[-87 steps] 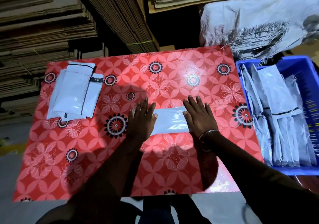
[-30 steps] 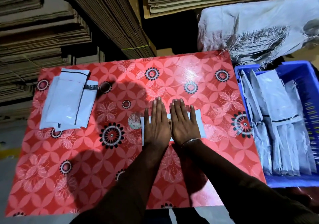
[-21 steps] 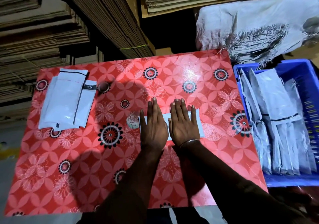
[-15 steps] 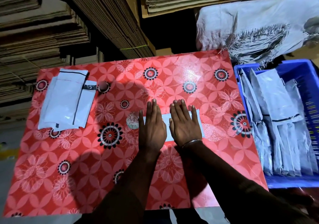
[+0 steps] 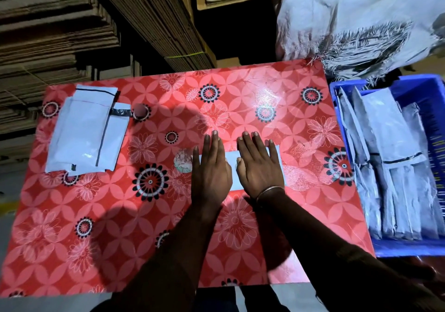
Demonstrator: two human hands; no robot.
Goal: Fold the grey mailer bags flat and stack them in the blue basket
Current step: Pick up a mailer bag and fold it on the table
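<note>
While pressing side by side, left hand (image 5: 212,169) and right hand (image 5: 258,168) flat, fingers straight, palms down on the folded pale grey plastic mailer bag (image 5: 232,173), nothing pinched. Bag a narrow creased strip, ends poking out either side of the hands. Bare red floral tabletop (image 5: 216,100) beyond the fingertips; blue plastic basket (image 5: 409,249) right of the right hand, unfolded mailer pile (image 5: 84,131) far left.

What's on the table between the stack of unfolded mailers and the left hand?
Head view: nothing lies between the unfolded mailers and the left hand, only bare flowered tablecloth.
</note>
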